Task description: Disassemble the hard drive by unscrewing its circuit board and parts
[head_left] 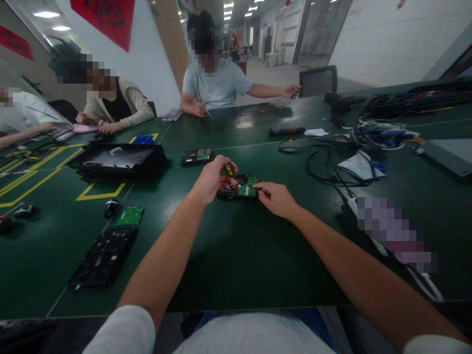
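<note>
A hard drive (246, 191) lies on the green table in front of me, its green circuit board facing up. My left hand (211, 181) is closed round a screwdriver (229, 169) with a black and yellow handle, held above the drive's left part; the tip is hidden. At the drive's right end, my right hand (277, 199) grips the edge, index finger touching the board. Something small and dark shows under its fingers, too hidden to name. Another hard drive (196, 156) lies just beyond my left hand.
At left are black trays (118, 160), a loose green circuit board (130, 216) and a black drive-like casing (105, 256). Cables (324, 167), a glove (361, 166) and a power strip (376, 241) lie right. Several people sit across the table.
</note>
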Demonstrator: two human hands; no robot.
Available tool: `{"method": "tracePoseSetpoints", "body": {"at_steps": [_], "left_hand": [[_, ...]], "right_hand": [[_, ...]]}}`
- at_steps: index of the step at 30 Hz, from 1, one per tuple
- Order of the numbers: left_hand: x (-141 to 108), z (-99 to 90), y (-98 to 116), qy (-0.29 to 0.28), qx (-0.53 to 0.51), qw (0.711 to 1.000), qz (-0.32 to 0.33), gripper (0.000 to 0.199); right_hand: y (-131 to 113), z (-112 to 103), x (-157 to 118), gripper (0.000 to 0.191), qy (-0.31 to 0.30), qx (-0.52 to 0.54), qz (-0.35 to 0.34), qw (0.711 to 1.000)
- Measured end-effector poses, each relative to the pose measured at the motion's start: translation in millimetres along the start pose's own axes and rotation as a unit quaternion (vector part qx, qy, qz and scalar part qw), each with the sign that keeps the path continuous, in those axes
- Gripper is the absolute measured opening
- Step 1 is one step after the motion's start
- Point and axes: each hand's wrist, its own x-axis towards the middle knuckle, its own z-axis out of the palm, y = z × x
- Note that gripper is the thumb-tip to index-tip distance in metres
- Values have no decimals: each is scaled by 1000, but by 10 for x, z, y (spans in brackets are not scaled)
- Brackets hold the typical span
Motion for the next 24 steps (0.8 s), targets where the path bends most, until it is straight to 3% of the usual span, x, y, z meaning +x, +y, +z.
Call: {"method": "tracePoseSetpoints", "body": {"at_steps": [3,9,15,20,24], "left_hand": [[-2,-2,-5,8,9,1000,12,26],[-16,30,7,-19,-30,999,-24,23],[-19,4,10,-2,2,1000,14,22],[-23,27,6,-37,-27,999,-27,24],[-16,26,-3,-9,13,1000,-2,25]], "right_hand": [[-14,-13,-3,37,-4,1,4,1000],[16,32,-3,37,4,0,-2,1000],[7,10,-2,37,-6,2,3,1000],[-16,-10,4,38,-4,1,1,1000],[-13,3,9,38,-6,0,2,1000]]}}
